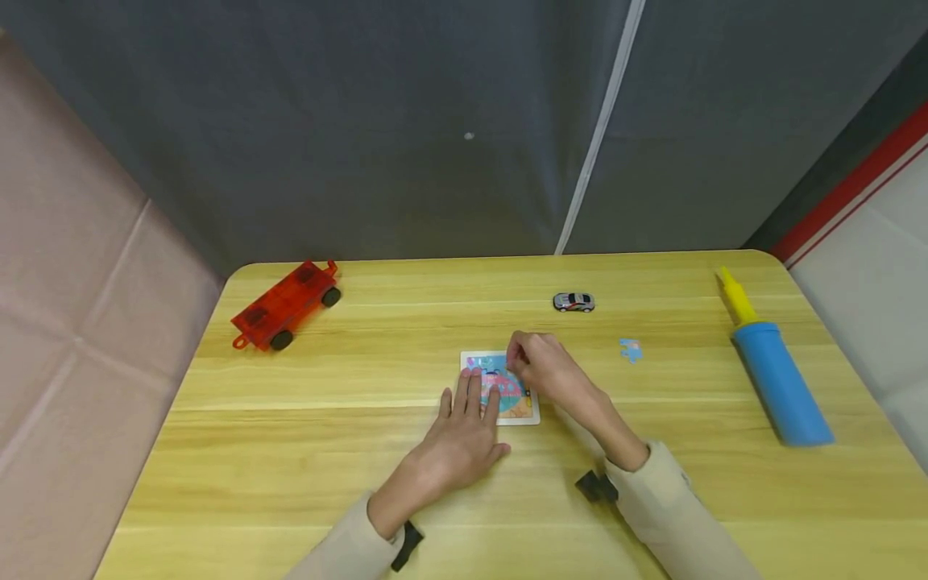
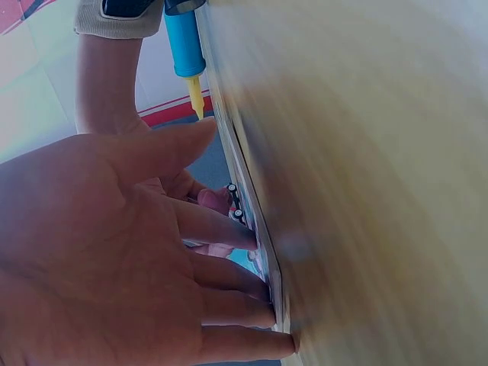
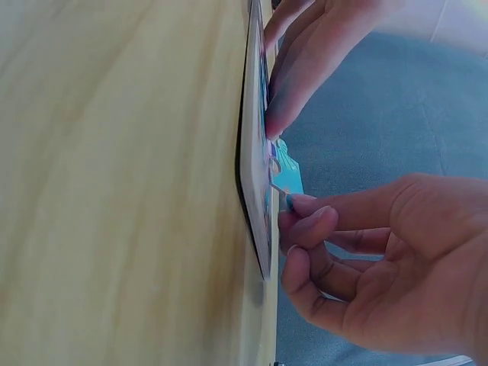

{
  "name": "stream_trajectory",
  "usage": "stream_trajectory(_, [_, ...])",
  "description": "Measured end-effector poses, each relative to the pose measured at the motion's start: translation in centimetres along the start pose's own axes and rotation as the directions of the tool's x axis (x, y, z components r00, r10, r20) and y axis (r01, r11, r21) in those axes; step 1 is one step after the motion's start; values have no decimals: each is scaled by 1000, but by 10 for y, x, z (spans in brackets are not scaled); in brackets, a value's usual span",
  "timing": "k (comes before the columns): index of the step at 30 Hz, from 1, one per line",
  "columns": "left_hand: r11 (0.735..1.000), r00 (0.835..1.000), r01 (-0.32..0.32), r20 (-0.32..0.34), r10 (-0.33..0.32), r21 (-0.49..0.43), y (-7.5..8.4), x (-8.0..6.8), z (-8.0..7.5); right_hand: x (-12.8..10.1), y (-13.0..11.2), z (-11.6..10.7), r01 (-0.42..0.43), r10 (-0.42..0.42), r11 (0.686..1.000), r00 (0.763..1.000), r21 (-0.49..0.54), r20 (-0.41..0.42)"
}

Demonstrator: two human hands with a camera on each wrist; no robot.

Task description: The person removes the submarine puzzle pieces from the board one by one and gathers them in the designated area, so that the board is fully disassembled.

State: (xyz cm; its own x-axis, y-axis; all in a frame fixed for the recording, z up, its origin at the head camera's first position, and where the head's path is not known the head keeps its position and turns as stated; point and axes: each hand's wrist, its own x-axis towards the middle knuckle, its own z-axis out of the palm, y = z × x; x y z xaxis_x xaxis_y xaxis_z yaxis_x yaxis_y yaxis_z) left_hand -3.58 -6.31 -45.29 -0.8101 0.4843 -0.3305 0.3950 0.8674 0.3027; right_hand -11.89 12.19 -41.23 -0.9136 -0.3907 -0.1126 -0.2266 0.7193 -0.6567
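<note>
Yellow wood is what we see first — a table [image 1: 290, 451] under two hands. Nearest to us, the left hand [image 1: 464, 439] lies flat with straight fingers [image 2: 229, 305] pressing on the near part of a small puzzle board [image 1: 525, 415], so it grips nothing. Just past it, the right hand [image 1: 544, 366] bends its fingers [image 3: 305, 210] and pinches a little blue puzzle piece [image 3: 286, 174]. That piece sits tilted up at the board's far edge, and we cannot tell if it still touches the board. The board itself lies flat in the middle of the table, between both hands.

Farther right, one loose blue piece [image 1: 631, 349] lies alone — well apart from the board. A blue pump with a yellow tip [image 1: 772, 374] lies near the right edge. At the back sits a small grey toy car [image 1: 573, 302], and far left a red toy cart [image 1: 285, 304].
</note>
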Motion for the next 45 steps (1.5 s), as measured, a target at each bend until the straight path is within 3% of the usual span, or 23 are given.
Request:
stream_trajectory(5, [1000, 1000, -8, -8, 8, 26, -2, 2, 3, 0, 0, 1, 14, -15, 1000, 1000, -14, -17])
stream_trajectory(9, [1000, 1000, -12, -9, 12, -5, 0, -1, -2, 0, 0, 2, 23, -23, 1000, 1000, -16, -16])
stream_trajectory(16, [999, 999, 18, 26, -19, 39, 20, -17, -37, 0, 2, -5, -1, 1, 1000, 1000, -13, 7])
stream_trajectory(20, [999, 999, 27, 27, -28, 44, 25, -21, -44, 0, 11, -22, 21, -22, 1000, 999, 21, 36])
stream_trajectory(25, [999, 999, 29, 26, -30, 37, 26, -22, -45, -5, 40, -60, 68, -70, 996, 997, 51, 35])
stream_trajectory(28, [999, 999, 25, 23, -26, 35, 24, -19, -40, -11, 60, -82, 5, -7, 999, 999, 47, 35])
stream_trajectory(30, [1000, 1000, 14, 6, -14, 25, 17, -14, -28, -16, 70, -94, -54, 52, 998, 997, 45, 55])
stream_trajectory(34, [1000, 999, -14, -34, 14, 2, 3, -3, -3, -24, 84, -106, -131, 129, 991, 988, 18, 81])
stream_trajectory(37, [1000, 999, -19, -42, 18, -14, -1, 0, 3, -25, 90, -110, -142, 142, 990, 986, -4, 87])
stream_trajectory(45, [1000, 1000, 4, 3, -4, 30, 21, -19, -35, -25, 96, -109, -153, 158, 986, 983, -58, 90])
